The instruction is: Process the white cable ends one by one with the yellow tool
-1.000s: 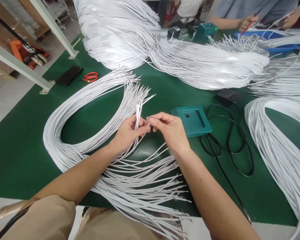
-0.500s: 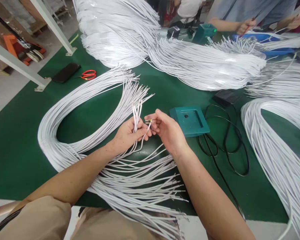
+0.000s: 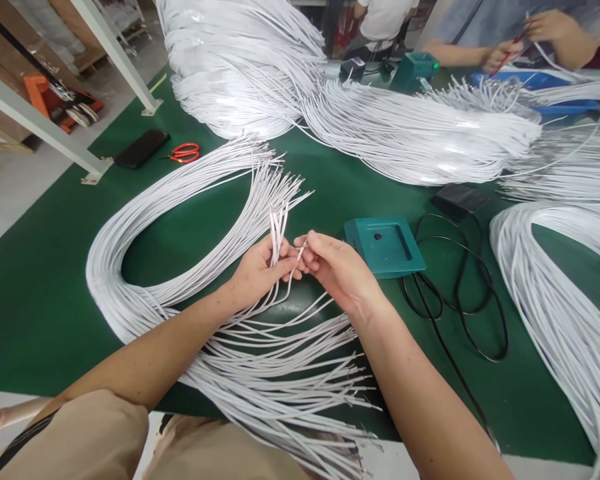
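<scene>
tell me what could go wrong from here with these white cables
The left hand grips several upright cables beside the single cable that the right hand works at, so one might slip loose. 
The loose cables spread below the forearms, some past the near table edge, and could snag or slide off. 
The black cord lies coiled right of the right arm and might catch on it.

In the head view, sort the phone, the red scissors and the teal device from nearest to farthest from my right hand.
From your right hand:
1. Teal device, just to the hand's right.
2. Red scissors, across to the left and farther up the table.
3. Phone, left of the scissors.
</scene>
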